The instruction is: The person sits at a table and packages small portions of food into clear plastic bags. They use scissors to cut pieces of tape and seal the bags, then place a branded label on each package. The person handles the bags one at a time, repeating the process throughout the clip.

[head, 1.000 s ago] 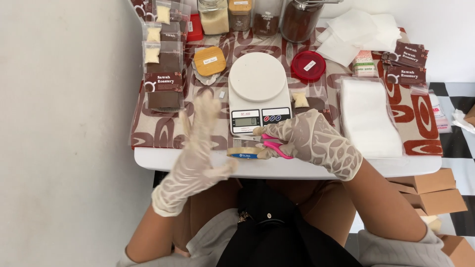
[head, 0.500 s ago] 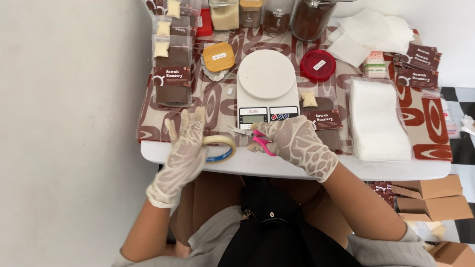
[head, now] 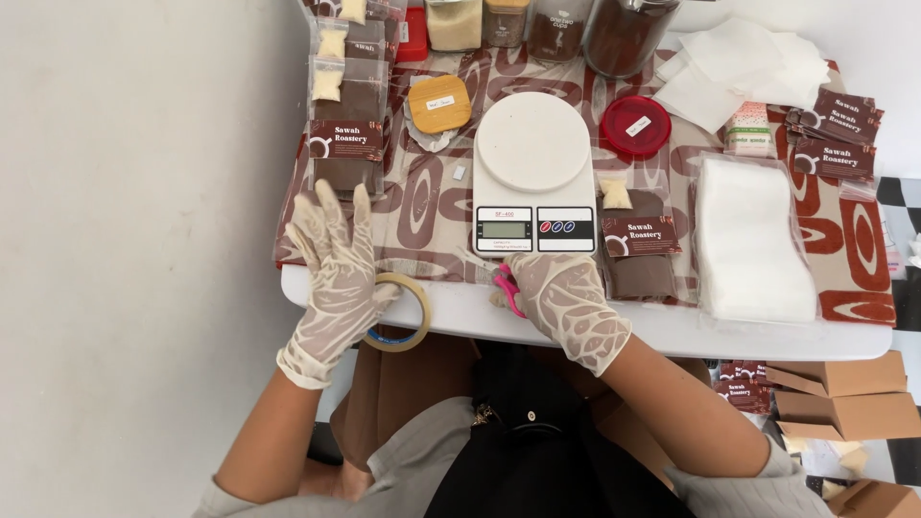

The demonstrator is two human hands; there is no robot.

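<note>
Both my hands wear thin white gloves. My left hand [head: 338,278] rests on a roll of clear tape [head: 401,312] at the table's front edge, thumb over the ring, fingers spread flat and pointing up the table. My right hand [head: 566,305] is closed around pink-handled scissors [head: 507,289], just below a white kitchen scale [head: 533,173] with a round platform. A thin strip of tape seems to reach from the scissors toward the scale's front.
Brown filled pouches [head: 347,115] lie at the left, another pouch [head: 641,251] right of the scale. A stack of white bags [head: 753,240], a wooden lid [head: 439,102], a red lid [head: 635,126] and jars [head: 619,29] surround the scale. Cardboard boxes [head: 839,398] sit on the floor.
My left hand has carried the tape roll left along the table's front edge and set it down there. My right hand keeps the scissors and has barely moved.
</note>
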